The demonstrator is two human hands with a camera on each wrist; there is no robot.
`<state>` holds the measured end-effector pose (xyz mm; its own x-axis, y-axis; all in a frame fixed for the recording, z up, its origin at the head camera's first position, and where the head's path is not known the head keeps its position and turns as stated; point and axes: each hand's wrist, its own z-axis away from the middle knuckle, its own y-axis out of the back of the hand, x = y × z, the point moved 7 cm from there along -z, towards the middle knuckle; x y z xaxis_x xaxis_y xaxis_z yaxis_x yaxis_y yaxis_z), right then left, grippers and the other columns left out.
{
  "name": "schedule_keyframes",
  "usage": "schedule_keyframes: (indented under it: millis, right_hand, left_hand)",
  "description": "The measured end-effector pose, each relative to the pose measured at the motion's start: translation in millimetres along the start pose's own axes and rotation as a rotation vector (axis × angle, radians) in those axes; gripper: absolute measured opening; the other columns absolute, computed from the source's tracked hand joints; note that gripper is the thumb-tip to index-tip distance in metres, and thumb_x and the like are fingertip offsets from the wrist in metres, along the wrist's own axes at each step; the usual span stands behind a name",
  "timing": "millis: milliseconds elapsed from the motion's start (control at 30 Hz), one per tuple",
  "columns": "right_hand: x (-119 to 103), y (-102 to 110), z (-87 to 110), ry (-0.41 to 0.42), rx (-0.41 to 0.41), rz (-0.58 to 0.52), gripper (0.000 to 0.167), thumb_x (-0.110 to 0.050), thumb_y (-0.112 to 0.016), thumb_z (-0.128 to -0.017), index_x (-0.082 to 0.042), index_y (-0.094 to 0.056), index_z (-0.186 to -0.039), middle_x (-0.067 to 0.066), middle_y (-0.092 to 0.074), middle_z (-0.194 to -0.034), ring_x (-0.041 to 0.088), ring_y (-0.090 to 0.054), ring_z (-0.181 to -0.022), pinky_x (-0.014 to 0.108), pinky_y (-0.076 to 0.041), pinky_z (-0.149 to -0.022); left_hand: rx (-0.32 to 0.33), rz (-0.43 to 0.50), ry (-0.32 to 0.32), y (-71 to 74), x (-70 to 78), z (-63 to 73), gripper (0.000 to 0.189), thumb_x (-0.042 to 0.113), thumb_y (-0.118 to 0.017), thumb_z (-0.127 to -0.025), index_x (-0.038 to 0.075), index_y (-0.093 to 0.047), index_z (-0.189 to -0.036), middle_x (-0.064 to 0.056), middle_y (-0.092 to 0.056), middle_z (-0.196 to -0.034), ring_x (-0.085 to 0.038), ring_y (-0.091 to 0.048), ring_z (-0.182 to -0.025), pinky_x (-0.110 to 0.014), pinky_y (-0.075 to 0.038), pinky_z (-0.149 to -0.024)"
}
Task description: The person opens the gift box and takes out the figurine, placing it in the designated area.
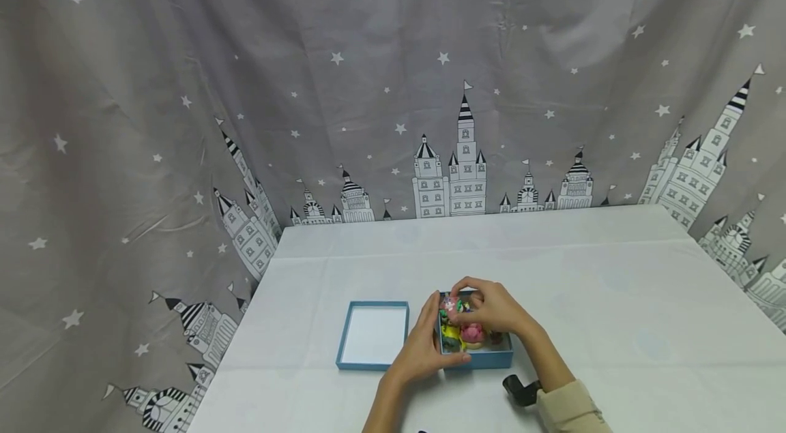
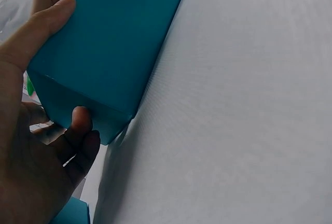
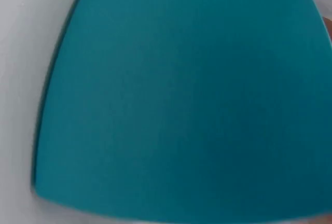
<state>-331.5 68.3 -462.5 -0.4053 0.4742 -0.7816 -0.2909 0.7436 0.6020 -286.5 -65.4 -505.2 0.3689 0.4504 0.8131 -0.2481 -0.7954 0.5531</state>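
Note:
A blue box (image 1: 485,359) holding several small colourful toy figures stands on the white table. My left hand (image 1: 419,350) grips its near left corner, thumb along the near side and fingers along the left side. In the left wrist view, the fingers bend against the teal wall of the box (image 2: 104,42). My right hand (image 1: 499,309) reaches into the box from the right, thumb and fingertips pinching a pink toy figure (image 1: 451,305) at the far left. A darker pink figure (image 1: 473,333) and a yellow one (image 1: 451,334) lie nearer. The box wall (image 3: 181,105) fills most of the right wrist view.
Left of the box lies a shallow blue-rimmed lid (image 1: 359,366), its white inside facing up. A black device (image 1: 520,391) sits by the right wrist. The white table (image 1: 589,283) meets a grey curtain (image 1: 381,31) printed with castles and stars.

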Motion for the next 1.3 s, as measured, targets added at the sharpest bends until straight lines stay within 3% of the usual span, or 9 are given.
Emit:
schedule_keyframes:
  millis: [200,400,600,867,1100,1300]
  right_hand:
    - [2.6,16.3,6.9,0.037,0.05,-0.086,0.037,-0.029,-0.077,-0.075,-0.02,-0.061,-0.107,-0.008,-0.031,-0.048,0.001,-0.026,-0.042,0.018,-0.028,-0.042]
    - [12.8,42.9,19.8,0.013,0.138,-0.107,0.039,-0.015,-0.075,-0.077,-0.009,-0.06,-0.113,-0.004,-0.026,-0.048,-0.003,-0.021,-0.041,0.019,-0.022,-0.04]
    - [45.8,70.1,36.5,-0.041,0.212,-0.09,0.04,-0.028,-0.075,-0.076,-0.018,-0.061,-0.112,-0.007,-0.025,-0.049,0.003,-0.021,-0.042,0.02,-0.022,-0.039]
    - [91.0,97.3,59.9,-0.144,0.282,-0.05,0.046,-0.031,-0.076,-0.076,-0.014,-0.06,-0.115,-0.007,-0.025,-0.051,0.004,-0.021,-0.044,0.023,-0.024,-0.038]
    - [121.0,102.6,74.4,-0.202,0.288,-0.009,0.045,-0.027,-0.075,-0.077,-0.011,-0.06,-0.116,-0.008,-0.025,-0.051,0.004,-0.022,-0.045,0.023,-0.026,-0.039]
    - [135.9,96.5,79.4,-0.202,0.286,0.023,0.042,-0.024,-0.076,-0.077,-0.012,-0.061,-0.114,-0.008,-0.029,-0.05,0.004,-0.025,-0.043,0.023,-0.027,-0.039]
  left_hand:
    - [-0.001,0.002,0.005,-0.6,-1.1,-0.5,0.115,0.045,-0.077,-0.07,0.009,-0.003,-0.149,-0.015,-0.008,-0.153,-0.035,-0.018,-0.136,-0.055,-0.028,-0.102]
    - [0.009,-0.023,0.018,-0.5,-2.4,-1.4,0.115,0.046,-0.078,-0.068,0.008,-0.005,-0.149,-0.013,-0.01,-0.153,-0.035,-0.018,-0.136,-0.055,-0.025,-0.103]
    - [0.007,-0.029,0.04,-1.2,-3.4,-1.3,0.116,0.048,-0.077,-0.067,0.008,-0.006,-0.149,-0.013,-0.01,-0.153,-0.034,-0.016,-0.136,-0.054,-0.023,-0.104]
    - [0.008,-0.035,0.054,-1.7,-5.1,-0.7,0.116,0.049,-0.077,-0.067,0.01,-0.005,-0.149,-0.013,-0.01,-0.153,-0.033,-0.016,-0.137,-0.054,-0.023,-0.104]
    - [0.008,-0.039,0.049,-2.1,-6.0,-1.2,0.116,0.049,-0.077,-0.067,0.01,-0.005,-0.149,-0.013,-0.009,-0.153,-0.034,-0.017,-0.136,-0.055,-0.023,-0.104]
    - [0.005,-0.036,0.058,-2.5,-5.6,-1.5,0.116,0.049,-0.077,-0.067,0.011,-0.005,-0.149,-0.012,-0.009,-0.153,-0.033,-0.017,-0.137,-0.055,-0.023,-0.104]
